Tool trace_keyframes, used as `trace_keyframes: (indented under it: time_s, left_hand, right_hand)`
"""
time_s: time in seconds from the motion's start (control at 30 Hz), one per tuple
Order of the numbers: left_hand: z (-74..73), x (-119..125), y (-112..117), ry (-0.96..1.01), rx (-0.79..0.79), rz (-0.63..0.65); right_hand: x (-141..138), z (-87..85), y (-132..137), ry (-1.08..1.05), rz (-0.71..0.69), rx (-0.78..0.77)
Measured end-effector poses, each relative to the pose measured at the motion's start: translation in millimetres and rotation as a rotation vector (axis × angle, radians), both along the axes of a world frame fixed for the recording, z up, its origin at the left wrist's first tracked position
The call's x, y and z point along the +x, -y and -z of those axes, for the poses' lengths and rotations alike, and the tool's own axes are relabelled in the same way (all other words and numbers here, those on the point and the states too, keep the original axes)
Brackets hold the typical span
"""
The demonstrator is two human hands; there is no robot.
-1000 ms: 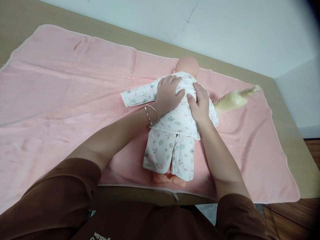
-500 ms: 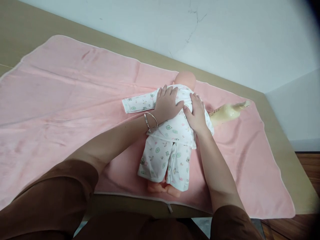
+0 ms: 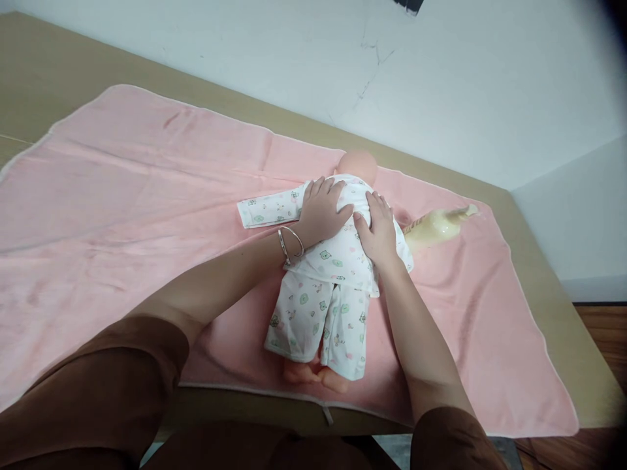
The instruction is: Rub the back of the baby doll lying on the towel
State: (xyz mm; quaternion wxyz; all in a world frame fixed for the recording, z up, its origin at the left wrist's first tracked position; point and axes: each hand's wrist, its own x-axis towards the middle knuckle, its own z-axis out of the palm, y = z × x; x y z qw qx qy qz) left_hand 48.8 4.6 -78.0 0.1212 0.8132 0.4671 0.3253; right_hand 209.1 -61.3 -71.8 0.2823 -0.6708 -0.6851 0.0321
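Note:
A baby doll (image 3: 337, 261) in a white printed top and trousers lies face down on a pink blanket (image 3: 147, 196). Its bald head points away from me, and its bare feet stick out of the trouser legs toward me. My left hand (image 3: 323, 212) rests flat on the left side of the doll's upper back, fingers spread, with a silver bangle at the wrist. On the right side of the back lies my right hand (image 3: 381, 228), palm down and fingers stretched out. The doll's left sleeve extends out flat; its right arm is mostly hidden.
A glossy pale yellow bottle (image 3: 438, 225) lies on the blanket just right of the doll. The blanket covers much of a tan table (image 3: 553, 274). A cracked white wall (image 3: 465, 85) stands along the far edge, and wooden flooring (image 3: 602, 333) shows at right.
The view has shifted slightly, so the doll and blanket appear a little lower and a dark patch shows on the wall. Both hands stay on the doll's back.

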Motion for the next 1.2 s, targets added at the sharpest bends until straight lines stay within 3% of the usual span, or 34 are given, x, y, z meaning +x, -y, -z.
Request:
trace_keyframes:
  time_s: [1.2]
  left_hand:
    - [4.3, -1.4, -5.1, 0.013, 0.041, 0.006]
  right_hand:
    - [-0.3, 1.4, -0.6, -0.015, -0.01, 0.027]
